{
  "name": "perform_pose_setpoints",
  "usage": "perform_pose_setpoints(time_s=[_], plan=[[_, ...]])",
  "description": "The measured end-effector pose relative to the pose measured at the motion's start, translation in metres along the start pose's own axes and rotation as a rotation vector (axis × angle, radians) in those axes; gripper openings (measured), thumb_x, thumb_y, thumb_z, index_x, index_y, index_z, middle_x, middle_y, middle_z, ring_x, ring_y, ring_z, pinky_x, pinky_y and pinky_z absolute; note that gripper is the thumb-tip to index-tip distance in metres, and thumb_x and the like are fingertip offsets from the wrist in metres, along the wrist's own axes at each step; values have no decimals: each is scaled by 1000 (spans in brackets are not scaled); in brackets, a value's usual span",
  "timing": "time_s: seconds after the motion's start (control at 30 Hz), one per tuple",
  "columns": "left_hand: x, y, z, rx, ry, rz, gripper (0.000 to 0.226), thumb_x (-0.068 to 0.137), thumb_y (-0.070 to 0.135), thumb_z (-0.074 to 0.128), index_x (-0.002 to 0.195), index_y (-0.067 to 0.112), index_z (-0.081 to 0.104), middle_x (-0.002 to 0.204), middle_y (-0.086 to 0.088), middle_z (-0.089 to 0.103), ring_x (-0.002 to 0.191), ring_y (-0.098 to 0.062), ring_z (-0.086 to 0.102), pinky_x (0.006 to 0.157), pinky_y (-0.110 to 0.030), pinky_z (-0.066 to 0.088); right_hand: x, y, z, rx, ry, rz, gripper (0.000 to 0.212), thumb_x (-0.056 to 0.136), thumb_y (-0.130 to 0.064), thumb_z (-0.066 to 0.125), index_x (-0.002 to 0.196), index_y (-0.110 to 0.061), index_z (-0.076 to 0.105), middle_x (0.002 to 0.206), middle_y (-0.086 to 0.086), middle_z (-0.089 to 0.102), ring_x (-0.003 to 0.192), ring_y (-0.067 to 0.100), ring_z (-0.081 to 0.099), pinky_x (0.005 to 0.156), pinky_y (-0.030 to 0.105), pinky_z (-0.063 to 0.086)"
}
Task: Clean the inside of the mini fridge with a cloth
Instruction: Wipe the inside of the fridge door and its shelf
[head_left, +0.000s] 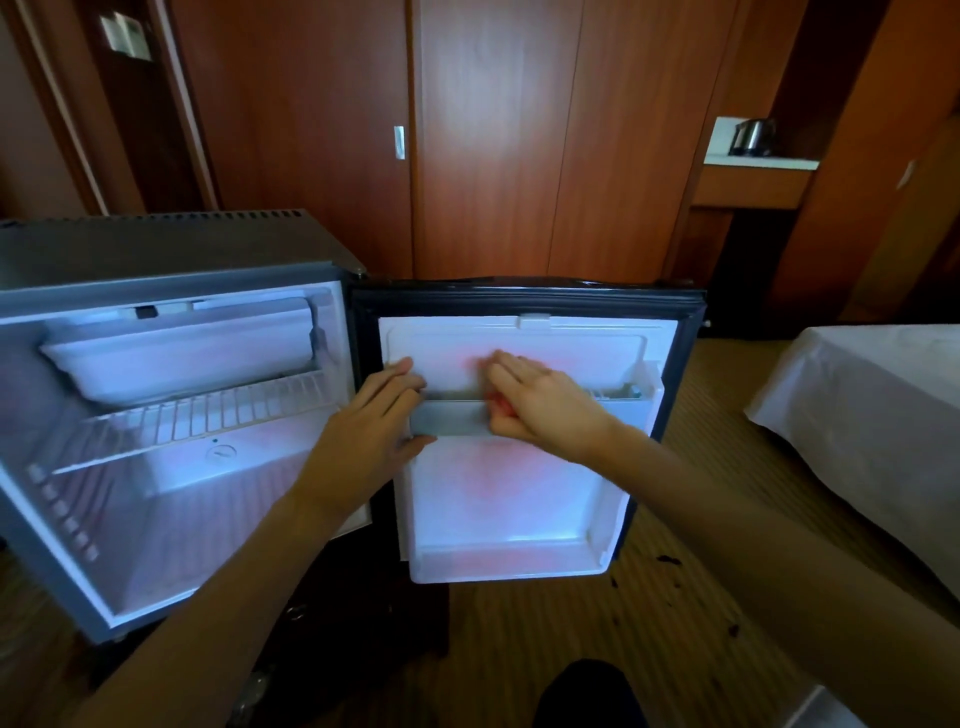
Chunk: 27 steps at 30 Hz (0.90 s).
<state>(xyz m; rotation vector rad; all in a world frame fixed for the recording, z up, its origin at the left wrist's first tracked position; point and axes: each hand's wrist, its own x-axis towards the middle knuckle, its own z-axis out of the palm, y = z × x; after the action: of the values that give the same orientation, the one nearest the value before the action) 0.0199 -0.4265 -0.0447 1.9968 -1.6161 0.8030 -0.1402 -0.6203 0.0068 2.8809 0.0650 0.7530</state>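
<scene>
- A small grey mini fridge (156, 270) is standing on the striped carpet floor (519, 649) with its door swung fully open to the right.
- The open door's white plastic inner liner (519, 499) is facing the camera, framed by a dark rubber seal (519, 300).
- The left hand (371, 426) is gripping the left end of the grey upper door rail (449, 418), fingers lying over the top and thumb curling under it.
- The right hand (540, 400) is pressing a red cloth (501, 404) against the liner just above the rail; only a sliver of the cloth is showing beneath the curled fingers.
- Inside the fridge cavity, a white wire shelf (208, 410) is sitting below a white freezer tray (182, 358).
- A bed with a white sheet (872, 405) is lying to the right.
- A dark kettle (752, 136) is resting on a white tabletop (758, 162) set among the wooden wardrobe panels (493, 130).
</scene>
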Motion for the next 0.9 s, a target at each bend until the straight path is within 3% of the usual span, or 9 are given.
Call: perform_pose_setpoints(time_s=[0.13,0.23,0.33,0.47,0.6,0.77,0.83,0.9], plan=[[1,3,1,20,-4,-7,53,77,29,86,119,6,63,131,-7,61,138,-26,46,88,-40,58,-20,18,-14,28,-3,45,16,89,-19,60,95,-4,56,99,11,54,83,29,54,62,47,51],[3,6,1,73,-33,-31,55,75,29,87,119,7,62,130,-7,61,138,-25,44,87,-38,59,-28,20,-31,176,148,178,8,90,-10,63,94,-8,56,88,-5,45,75,15,43,66,42,47],[4,14,-9,122,-70,-52,56,73,25,89,117,5,63,129,-10,63,137,-27,47,89,-37,57,-34,12,-53,240,252,272,5,93,-11,61,97,-9,58,89,0,49,73,18,47,70,43,45],[6,24,-19,193,-119,-59,52,81,27,82,122,5,59,138,-13,58,144,-27,39,87,-38,57,-57,-11,-67,199,267,180,8,95,-16,62,100,-10,59,95,1,53,78,15,51,72,36,48],[5,34,-13,243,-102,-96,50,87,35,75,125,9,55,140,-9,52,149,-25,28,91,-37,53,-95,-34,-28,274,244,212,18,98,-26,63,109,-12,58,105,-2,51,90,17,55,80,36,50],[-2,38,7,182,98,-105,45,80,33,82,112,8,62,120,-11,59,140,-31,41,80,-38,57,-119,-49,60,419,261,348,24,98,-43,57,109,-23,53,107,-11,45,87,12,59,75,39,53],[-2,30,18,172,174,-76,45,81,37,81,112,9,63,119,-9,60,140,-30,42,87,-39,55,-112,-50,89,438,345,432,24,96,-49,55,106,-28,49,106,-13,42,83,9,56,72,34,50],[-4,22,30,164,216,-46,48,85,42,77,116,8,63,120,-9,60,142,-31,39,105,-40,46,-101,-51,112,457,454,531,22,95,-48,56,103,-30,46,107,-13,41,82,7,54,70,27,45]])
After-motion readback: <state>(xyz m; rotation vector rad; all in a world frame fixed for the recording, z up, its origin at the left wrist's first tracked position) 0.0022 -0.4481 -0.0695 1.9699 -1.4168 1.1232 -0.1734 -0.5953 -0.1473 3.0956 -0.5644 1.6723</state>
